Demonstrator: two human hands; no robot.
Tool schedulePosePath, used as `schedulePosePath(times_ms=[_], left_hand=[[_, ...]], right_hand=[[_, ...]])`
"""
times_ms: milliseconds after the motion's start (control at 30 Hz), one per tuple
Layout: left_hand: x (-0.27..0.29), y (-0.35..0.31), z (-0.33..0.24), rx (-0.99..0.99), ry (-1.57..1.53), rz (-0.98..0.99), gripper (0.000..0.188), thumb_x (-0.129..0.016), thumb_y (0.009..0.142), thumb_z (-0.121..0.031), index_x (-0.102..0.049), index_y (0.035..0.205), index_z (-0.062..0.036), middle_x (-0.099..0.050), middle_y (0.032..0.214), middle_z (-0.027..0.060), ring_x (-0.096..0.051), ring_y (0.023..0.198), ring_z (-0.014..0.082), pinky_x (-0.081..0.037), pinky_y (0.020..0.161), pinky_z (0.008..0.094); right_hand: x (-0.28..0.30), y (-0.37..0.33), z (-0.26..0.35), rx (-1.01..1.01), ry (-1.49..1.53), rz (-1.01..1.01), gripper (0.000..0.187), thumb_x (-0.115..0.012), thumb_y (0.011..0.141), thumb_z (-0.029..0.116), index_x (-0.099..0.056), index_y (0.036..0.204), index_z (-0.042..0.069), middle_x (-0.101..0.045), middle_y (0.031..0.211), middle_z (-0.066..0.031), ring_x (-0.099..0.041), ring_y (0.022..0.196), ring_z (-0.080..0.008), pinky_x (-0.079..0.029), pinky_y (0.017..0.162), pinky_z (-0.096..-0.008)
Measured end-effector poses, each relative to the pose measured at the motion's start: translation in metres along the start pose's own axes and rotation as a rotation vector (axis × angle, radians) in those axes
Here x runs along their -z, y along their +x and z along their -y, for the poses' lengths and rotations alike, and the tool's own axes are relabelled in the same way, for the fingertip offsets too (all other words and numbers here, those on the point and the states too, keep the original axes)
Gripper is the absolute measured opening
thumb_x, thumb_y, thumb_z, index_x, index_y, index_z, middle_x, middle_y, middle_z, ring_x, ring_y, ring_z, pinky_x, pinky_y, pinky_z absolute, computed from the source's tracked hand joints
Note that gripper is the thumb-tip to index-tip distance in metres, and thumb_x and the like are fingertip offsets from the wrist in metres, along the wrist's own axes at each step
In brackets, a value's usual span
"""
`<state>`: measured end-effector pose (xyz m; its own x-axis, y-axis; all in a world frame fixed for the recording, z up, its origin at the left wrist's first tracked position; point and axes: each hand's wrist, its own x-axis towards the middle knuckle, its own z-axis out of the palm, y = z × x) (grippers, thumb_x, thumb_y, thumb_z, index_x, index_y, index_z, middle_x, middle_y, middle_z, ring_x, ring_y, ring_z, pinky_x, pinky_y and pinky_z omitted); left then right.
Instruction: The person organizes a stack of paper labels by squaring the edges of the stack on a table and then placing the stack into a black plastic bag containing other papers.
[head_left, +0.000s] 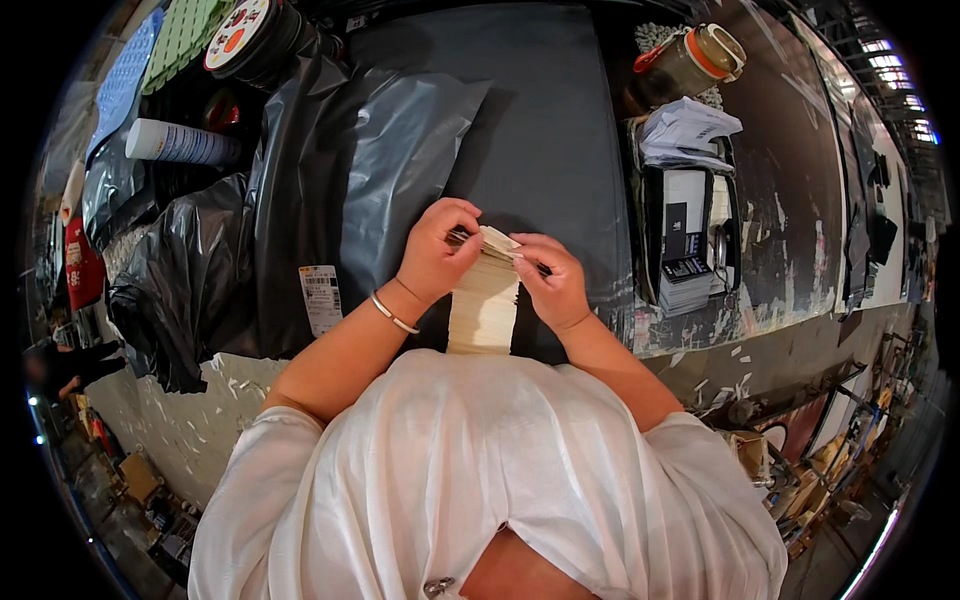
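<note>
A long, narrow row of tightly packed cream slips [482, 310], which look like paper or card, runs from near my body out to my hands. At its far end my left hand [440, 252] is closed, with thumb and fingers pinching the slips' left edge. From the other side, my right hand [555, 282] pinches the right edge of the same end slips between thumb and forefinger. The top slips [497, 240] are tilted up and slightly fanned between both hands. My fingers hide part of their edges.
Black plastic sheeting [300, 200] is heaped on the left, beside a white spray can [182, 143] and a round tub [240, 38]. To the right stand a black box of printed cards [686, 240], a crumpled white bag [685, 133] and an orange-banded jar [700, 55]. Dark sheeting [540, 110] covers the table's middle.
</note>
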<state>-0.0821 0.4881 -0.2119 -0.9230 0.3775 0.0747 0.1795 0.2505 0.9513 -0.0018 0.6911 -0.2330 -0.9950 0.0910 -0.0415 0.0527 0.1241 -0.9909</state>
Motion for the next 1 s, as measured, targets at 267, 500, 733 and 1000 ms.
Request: schedulePosePath(times_ms=[267,500,733,1000], left_hand=[[-0.002,-0.007,0.016,0.151,-0.077,0.046,0.008,-0.061,0.1,-0.006,-0.061,0.104,0.0,-0.066,0.102,0.0058,-0.059,0.086,0.0123,-0.049,0.079,0.0273],[0.003,-0.009,0.017,-0.035,0.045,-0.006,0.017,-0.063,0.099,-0.007,-0.063,0.115,-0.0027,-0.065,0.114,0.006,-0.059,0.099,0.0133,-0.049,0.089,0.0301],[-0.003,-0.018,0.01,0.199,-0.441,0.104,0.043,-0.068,0.098,-0.016,-0.057,0.136,0.0002,-0.062,0.132,0.006,-0.057,0.118,0.0157,-0.043,0.106,0.0296],[-0.001,-0.032,0.011,0.197,-0.419,0.022,0.053,-0.07,0.097,-0.017,-0.053,0.145,-0.0008,-0.057,0.143,0.0118,-0.053,0.13,0.0192,-0.04,0.113,0.033]], right_hand=[[-0.013,0.004,0.006,0.079,-0.074,-0.114,0.014,-0.076,0.086,0.008,-0.07,0.096,0.001,-0.074,0.107,-0.0146,-0.071,0.093,-0.0262,-0.056,0.083,-0.033],[-0.007,0.002,-0.001,0.12,-0.001,-0.091,0.009,-0.075,0.087,0.006,-0.071,0.093,0.002,-0.073,0.108,-0.0141,-0.07,0.092,-0.0241,-0.055,0.082,-0.0324],[-0.011,0.004,0.004,0.043,-0.003,-0.041,0.008,-0.071,0.088,0.003,-0.071,0.096,0.001,-0.072,0.109,-0.013,-0.07,0.088,-0.0197,-0.055,0.081,-0.0303],[-0.021,0.025,-0.008,0.048,0.264,0.075,0.027,-0.064,0.091,0.007,-0.067,0.117,-0.001,-0.072,0.113,-0.0093,-0.067,0.095,-0.0148,-0.053,0.086,-0.0281]])
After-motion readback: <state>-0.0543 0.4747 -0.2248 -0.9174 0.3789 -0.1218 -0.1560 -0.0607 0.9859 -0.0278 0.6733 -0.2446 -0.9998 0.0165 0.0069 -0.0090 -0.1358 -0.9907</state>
